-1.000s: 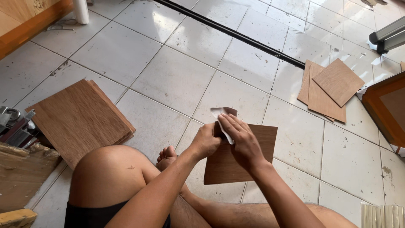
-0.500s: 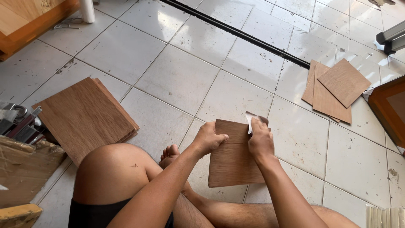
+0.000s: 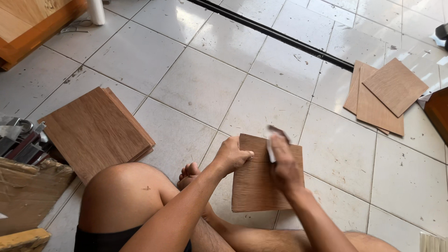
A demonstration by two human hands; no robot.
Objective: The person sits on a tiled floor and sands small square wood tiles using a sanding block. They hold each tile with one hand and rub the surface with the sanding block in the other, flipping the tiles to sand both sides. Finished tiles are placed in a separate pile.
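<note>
Head view, only one: person sits on the tiled floor [image 3: 196, 88], bare knee raised at lower left, toes showing just left of the work. Wood panel [image 3: 261, 179], brown, roughly square, lies flat on the tiles in front of the legs, near the bottom edge of the floor, centre-right. Left hand [image 3: 232, 156] grips the panel's upper left corner: fingers curled over the top edge, thumb on the face, closed on the wood. Right hand [image 3: 283, 163] lies on the panel's upper right part, motion-blurred, fingers pressed together around a small pale sanding pad [image 3: 273, 142] that pokes out at the fingertips; pad touches the panel near its top edge. Exact finger positions on the pad: cannot tell, too blurred. Stack of matching panels [image 3: 95, 130] on the floor at left, edges slightly fanned, well apart from the held panel. Second, looser pile of panels [image 3: 385, 95] toward the upper right, top one rotated against the ones below. Dark floor track [image 3: 275, 33] runs diagonally across the tiles from top centre toward the right pile. Orange-brown wooden furniture piece [image 3: 32, 23] at the top left corner, white cylinder [image 3: 97, 10] standing just beside it. Cardboard box [image 3: 28, 191] at the left edge, metal tools [image 3: 18, 137] just above it, too small to identify. Another brown wooden edge [image 3: 437, 112] at the right border.
</note>
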